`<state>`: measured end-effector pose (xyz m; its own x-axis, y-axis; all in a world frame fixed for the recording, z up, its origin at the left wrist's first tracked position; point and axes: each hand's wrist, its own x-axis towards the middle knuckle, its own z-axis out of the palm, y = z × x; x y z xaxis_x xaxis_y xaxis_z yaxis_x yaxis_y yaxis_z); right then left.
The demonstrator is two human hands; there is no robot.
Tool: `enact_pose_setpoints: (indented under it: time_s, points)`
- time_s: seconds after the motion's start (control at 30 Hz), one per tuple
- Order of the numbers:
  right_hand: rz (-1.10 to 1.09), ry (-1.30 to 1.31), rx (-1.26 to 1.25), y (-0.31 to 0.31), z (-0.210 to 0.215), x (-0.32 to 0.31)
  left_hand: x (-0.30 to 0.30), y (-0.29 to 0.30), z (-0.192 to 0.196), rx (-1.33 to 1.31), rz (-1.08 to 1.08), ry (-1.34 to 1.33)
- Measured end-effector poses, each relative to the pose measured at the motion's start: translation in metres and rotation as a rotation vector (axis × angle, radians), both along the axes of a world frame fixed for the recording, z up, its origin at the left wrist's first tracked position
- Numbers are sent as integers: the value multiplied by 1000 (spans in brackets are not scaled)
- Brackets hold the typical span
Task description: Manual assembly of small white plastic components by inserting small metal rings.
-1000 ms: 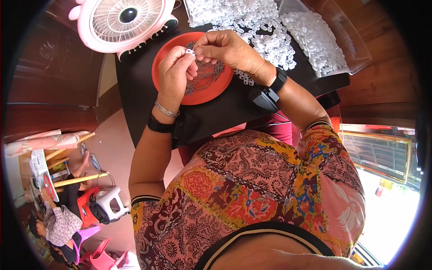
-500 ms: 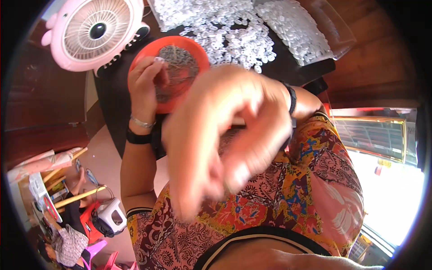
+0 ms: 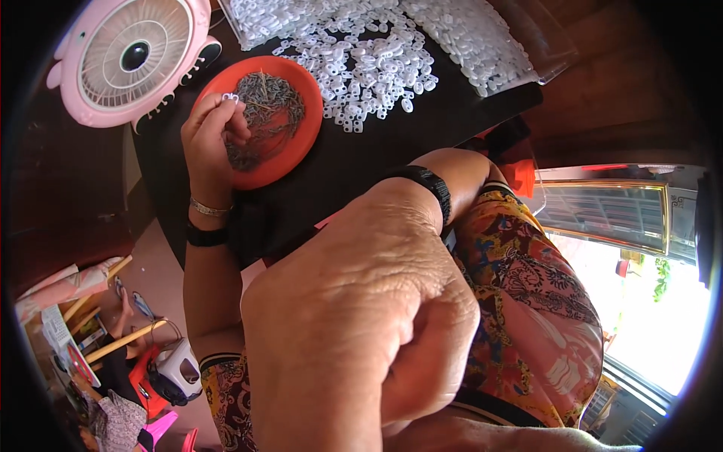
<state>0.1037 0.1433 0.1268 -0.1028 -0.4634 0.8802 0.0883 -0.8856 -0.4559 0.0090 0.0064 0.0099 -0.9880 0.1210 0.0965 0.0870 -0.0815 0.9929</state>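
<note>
The right hand (image 3: 346, 316) has moved from the red plate (image 3: 312, 105) to lower centre, curled, contents unclear, pausing two-handed work while the left hand (image 3: 208, 143) pinches a white tag (image 3: 230, 97) at upper left.

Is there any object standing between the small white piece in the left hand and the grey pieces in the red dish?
Nothing visible: the left hand holds the small white piece at its fingertips, and the grey pieces in the red dish lie to its right.
</note>
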Motion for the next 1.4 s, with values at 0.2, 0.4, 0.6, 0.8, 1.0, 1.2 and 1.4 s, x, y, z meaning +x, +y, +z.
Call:
enact_pose_setpoints:
  time_s: [0.2,0.4,0.6,0.8,1.0,1.2,1.4]
  points:
    - [28,34,6,7,-8,-1,-4,0,2,-53,-50,48]
    - [-500,203,413,22,-22,-63,-17,-16,-23,332,-22,-44]
    - [-1527,837,929,46,-83,-146,-5,-9,-2,170,38,8]
    - [-1394,1080,1272,43,-111,-144,-6,-14,-2,196,71,25]
    - [-1472,1147,1248,38,-118,-145,-6,-12,-4,163,61,11]
    - [-1414,726,1188,43,-114,-147,-7,-11,-6,156,67,-56]
    - [-1253,449,1210,44,-116,-152,-7,-10,-7,139,56,-63]
